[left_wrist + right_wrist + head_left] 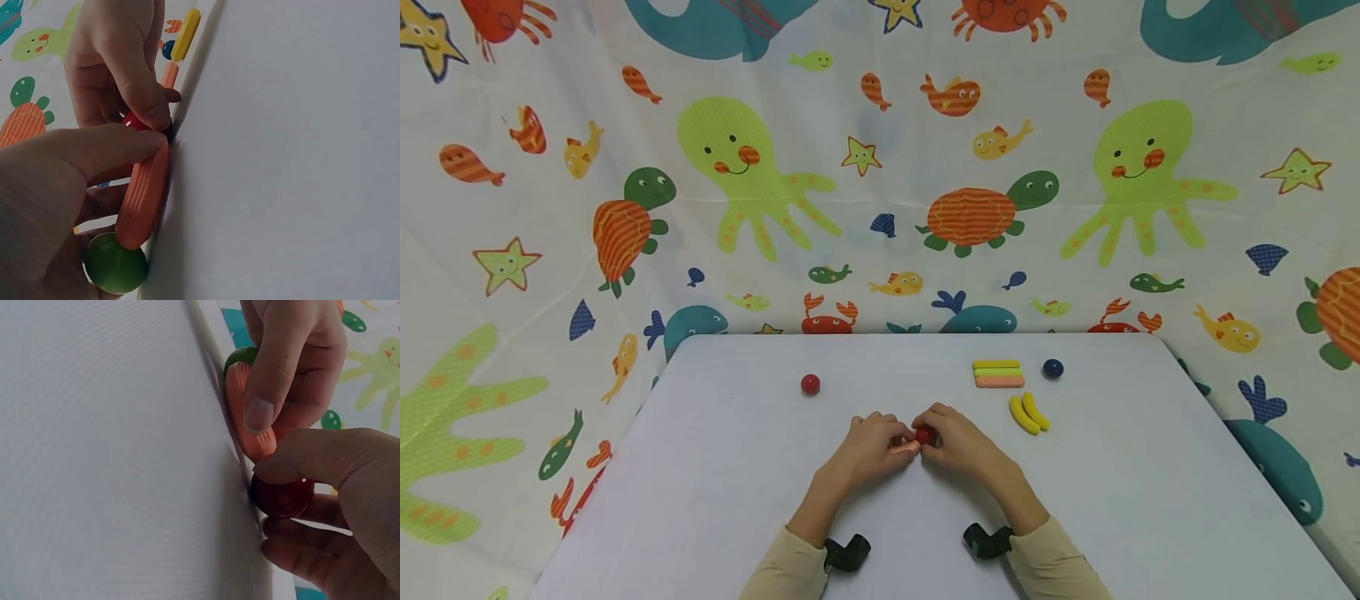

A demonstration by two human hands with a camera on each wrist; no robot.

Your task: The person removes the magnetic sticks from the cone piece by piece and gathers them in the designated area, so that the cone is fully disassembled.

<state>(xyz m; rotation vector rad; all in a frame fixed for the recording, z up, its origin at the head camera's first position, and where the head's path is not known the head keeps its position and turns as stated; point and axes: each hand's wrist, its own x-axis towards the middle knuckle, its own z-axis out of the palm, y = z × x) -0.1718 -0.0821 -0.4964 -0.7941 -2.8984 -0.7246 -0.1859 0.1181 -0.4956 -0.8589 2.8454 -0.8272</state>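
Note:
My left hand [868, 450] pinches a ridged salmon-orange stick [144, 203], which looks like modelling clay, with the thumb near one end. At the stick's other end a green ball [115, 265] sits by the left fingers; from the head it is hidden. Close beside, my right hand [962, 446] holds a shiny dark red ball [284, 500] between thumb and fingers. Stick and red ball meet or nearly meet, low over the white table [700, 483]; whether they touch I cannot tell.
Ahead on the left lies another red ball [810, 384]. To the right are flat yellow and orange sticks [998, 374] side by side, a dark blue ball [1053, 368] and two curved yellow pieces [1024, 416]. A sea-animal cloth [820, 292] hangs behind the table.

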